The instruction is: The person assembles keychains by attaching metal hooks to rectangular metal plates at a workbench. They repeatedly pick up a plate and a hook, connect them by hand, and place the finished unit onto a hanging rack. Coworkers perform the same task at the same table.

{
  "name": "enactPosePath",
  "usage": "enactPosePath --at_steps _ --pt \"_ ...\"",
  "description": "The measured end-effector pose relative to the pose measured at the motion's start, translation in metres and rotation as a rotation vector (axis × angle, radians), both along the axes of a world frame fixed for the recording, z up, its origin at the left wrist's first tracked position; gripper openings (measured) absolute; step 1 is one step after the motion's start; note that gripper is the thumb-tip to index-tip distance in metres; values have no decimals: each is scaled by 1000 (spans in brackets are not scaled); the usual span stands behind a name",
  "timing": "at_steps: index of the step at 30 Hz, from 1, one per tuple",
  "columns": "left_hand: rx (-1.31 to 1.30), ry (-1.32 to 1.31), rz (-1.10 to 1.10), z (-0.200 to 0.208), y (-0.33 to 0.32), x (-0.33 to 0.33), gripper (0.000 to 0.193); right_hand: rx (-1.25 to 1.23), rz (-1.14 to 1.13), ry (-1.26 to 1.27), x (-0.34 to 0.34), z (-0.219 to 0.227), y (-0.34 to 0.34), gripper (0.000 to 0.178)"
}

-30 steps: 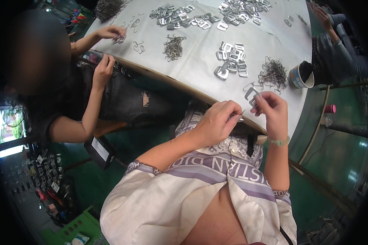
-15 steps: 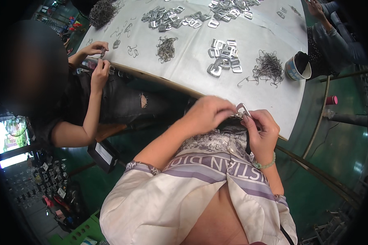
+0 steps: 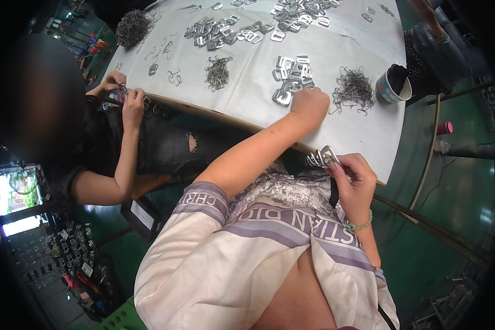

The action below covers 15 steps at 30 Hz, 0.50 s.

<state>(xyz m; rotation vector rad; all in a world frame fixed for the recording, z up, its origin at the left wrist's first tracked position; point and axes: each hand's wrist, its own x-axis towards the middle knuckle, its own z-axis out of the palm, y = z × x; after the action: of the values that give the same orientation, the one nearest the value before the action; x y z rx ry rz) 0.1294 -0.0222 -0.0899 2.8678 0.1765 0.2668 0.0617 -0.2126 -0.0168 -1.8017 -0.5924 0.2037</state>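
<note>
Right at the near edge of the table (image 3: 363,144), the right hand (image 3: 358,176) had a silver buckle (image 3: 329,151) pinched between thumb and fingers, with some curly metal bits just left of it, too small to make out. A pale green bracelet (image 3: 361,225) sat on that wrist. Further in, the left hand (image 3: 312,105) was at the near side of a small pile of buckles (image 3: 291,72); its fingers were tucked out of sight, so I honestly couldn't tell if it had grabbed one. Right of that lay a tangle of wire hooks (image 3: 353,91), then a paper cup (image 3: 386,94) with something black stuffed in it. Over on the left, a co-worker's hands (image 3: 133,109) were close together. Way further back was a bigger spread of buckles (image 3: 206,36), plus a dark wire heap (image 3: 132,28) off to the left.
</note>
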Motion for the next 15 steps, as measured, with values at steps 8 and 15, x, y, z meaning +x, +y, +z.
enactPosePath --at_steps 8,15 --pt "-1214 -12 -70 44 20 -39 15 48 9 151 1 0 2 9" --pt "-835 -245 -350 80 -3 -117 7 70 46 171 0 1 9 10"
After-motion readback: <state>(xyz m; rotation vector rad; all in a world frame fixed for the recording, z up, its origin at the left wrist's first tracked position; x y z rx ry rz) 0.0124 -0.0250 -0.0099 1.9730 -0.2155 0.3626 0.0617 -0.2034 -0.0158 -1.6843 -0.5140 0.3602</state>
